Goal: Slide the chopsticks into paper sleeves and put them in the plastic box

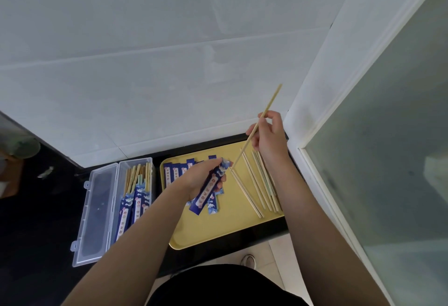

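Sleeving step: stick tip meets sleeve mouth.

Left of both hands, the box (pixel 114 211) on the desk (pixel 36 220) lies open with sleeved pairs inside. The left hand (pixel 202 179) grips 1 sleeve (pixel 209 188) over the tray (pixel 218 230); the right hand (pixel 269 135) pinches a chopstick (pixel 260 123), its tip at the sleeve's mouth. Loose chopsticks (pixel 259 184) lie below the right hand. Next, I judge, the stick must be pushed straight down into the sleeve.

Unreadable characters on paper sleeve (pixel 208 190)
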A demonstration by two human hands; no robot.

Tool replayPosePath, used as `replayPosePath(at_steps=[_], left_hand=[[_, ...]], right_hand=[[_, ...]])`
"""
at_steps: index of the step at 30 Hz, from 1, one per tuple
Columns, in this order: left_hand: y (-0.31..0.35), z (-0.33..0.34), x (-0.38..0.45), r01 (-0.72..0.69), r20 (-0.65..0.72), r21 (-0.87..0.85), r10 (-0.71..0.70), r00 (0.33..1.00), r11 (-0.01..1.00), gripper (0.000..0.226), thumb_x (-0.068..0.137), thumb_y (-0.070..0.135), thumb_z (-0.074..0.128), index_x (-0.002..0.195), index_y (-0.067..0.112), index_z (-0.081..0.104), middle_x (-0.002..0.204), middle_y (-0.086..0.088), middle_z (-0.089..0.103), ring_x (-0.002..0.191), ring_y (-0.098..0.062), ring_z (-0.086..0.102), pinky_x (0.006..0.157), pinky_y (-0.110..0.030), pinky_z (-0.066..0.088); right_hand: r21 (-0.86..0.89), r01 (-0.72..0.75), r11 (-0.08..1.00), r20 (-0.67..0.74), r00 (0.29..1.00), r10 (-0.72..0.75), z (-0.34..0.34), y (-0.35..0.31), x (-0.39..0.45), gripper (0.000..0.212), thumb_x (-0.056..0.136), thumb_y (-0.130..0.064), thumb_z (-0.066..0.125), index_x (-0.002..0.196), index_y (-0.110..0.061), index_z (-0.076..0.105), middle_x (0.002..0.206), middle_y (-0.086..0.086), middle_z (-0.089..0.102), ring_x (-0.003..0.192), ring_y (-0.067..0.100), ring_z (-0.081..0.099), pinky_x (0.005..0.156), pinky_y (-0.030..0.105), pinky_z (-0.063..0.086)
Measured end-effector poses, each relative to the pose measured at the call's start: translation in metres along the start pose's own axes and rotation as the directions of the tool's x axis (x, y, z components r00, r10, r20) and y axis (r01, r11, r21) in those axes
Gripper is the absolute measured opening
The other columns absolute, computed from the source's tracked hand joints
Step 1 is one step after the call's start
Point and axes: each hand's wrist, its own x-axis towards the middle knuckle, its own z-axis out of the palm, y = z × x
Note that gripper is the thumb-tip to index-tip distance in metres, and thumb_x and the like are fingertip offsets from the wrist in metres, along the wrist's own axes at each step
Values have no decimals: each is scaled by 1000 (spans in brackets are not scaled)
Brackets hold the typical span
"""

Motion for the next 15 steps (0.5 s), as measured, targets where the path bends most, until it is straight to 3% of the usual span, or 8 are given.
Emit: replayPosePath(at_steps=[9, 15], left_hand=[[3, 7, -11, -24, 19, 148, 22, 1000, 989, 52, 106, 29, 27, 110, 1, 71, 67, -7, 56, 58, -17, 50, 62, -25, 49], [-2, 7, -8, -5, -3, 144, 6, 1000, 990, 49, 105, 29, 31, 110, 2, 71, 67, -7, 57, 57, -17, 51, 63, -30, 47]], right_hand=[[63, -14, 998, -41, 999, 16, 0, -3, 1, 14, 108, -20, 41, 115, -24, 52, 81, 8, 70, 52, 12, 51, 47, 20, 43], [77, -30, 997, -35, 999, 33, -3, 0, -1, 14, 109, -21, 42, 119, -22, 52, 78, 6, 70, 53, 12, 51, 48, 22, 43]])
